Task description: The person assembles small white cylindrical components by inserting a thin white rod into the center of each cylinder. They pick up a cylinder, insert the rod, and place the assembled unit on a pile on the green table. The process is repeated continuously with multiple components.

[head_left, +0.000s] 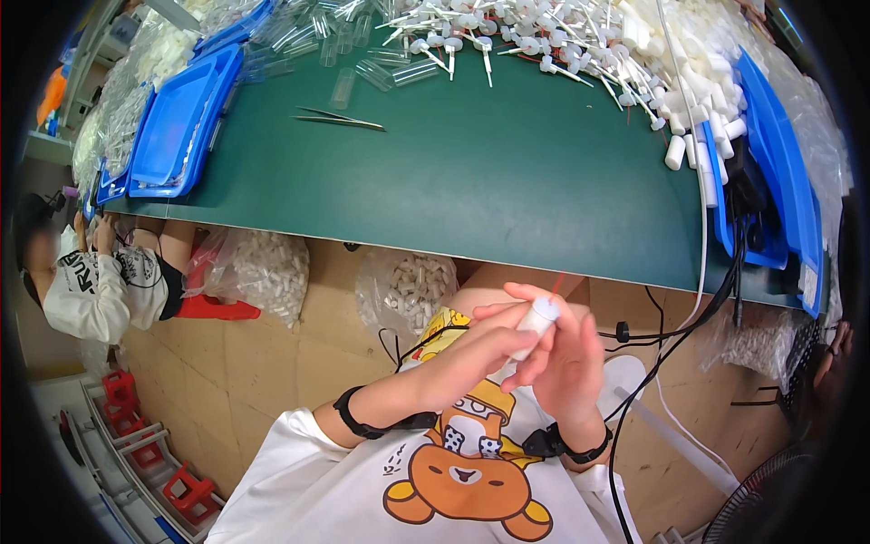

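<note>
White cylinder [537,325] aslant; top up-right

Black lettering [83,273] on co-worker's shirt [111,302]

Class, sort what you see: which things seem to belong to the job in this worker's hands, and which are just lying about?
Probably the job:
white cylinder, between left hand and right hand
loose white cylinders
white stemmed parts
clear tubes
tweezers

Apparently just about:
red plastic items, lower left
fan, lower right
</note>
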